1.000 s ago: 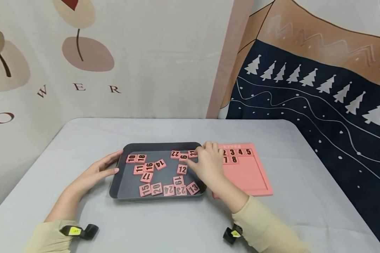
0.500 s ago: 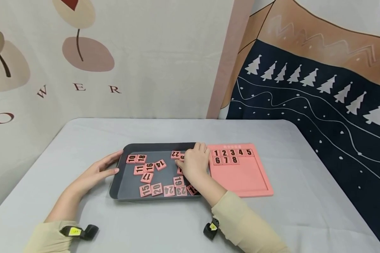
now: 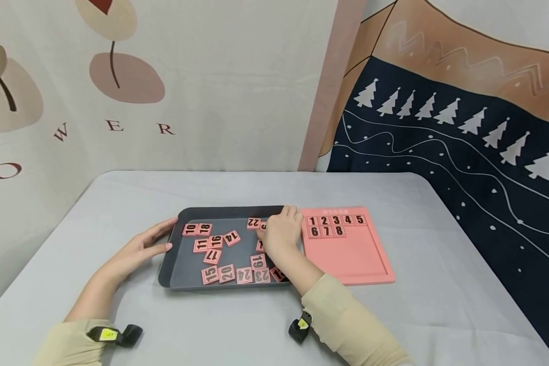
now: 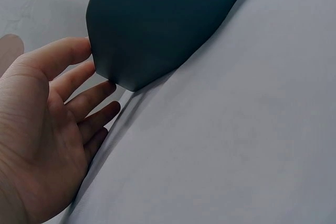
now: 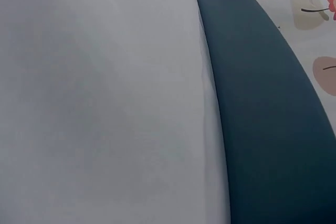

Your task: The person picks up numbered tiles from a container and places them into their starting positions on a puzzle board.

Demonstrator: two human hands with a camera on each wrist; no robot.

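A dark grey tray [image 3: 238, 254] holds several pink number tiles, among them the 22 tile [image 3: 253, 223], the 14 tile [image 3: 231, 238] and the 20 tile [image 3: 226, 273]. My left hand [image 3: 139, 249] touches the tray's left end with fingers extended; the left wrist view shows thumb and fingertips against the tray's side [image 4: 152, 24]. Over the tray's right end is my right hand [image 3: 281, 234], fingers down among tiles. It partly covers the 12 and 13 tiles and hides the 21 tile. Its fingertips are out of sight, so a grip cannot be confirmed.
Right of the tray lies a pink board [image 3: 347, 259] with number tiles 1 to 5 in its top row and 6, 7, 8 below. Both sit on a table with a white cloth [image 3: 210, 325]. Printed curtains [image 3: 238, 101] hang behind.
My right hand has moved left from the gap between tray and board to over the tray's right end, uncovering tiles 1 and 6. Its thumb has since drawn in slightly. The left hand is still.
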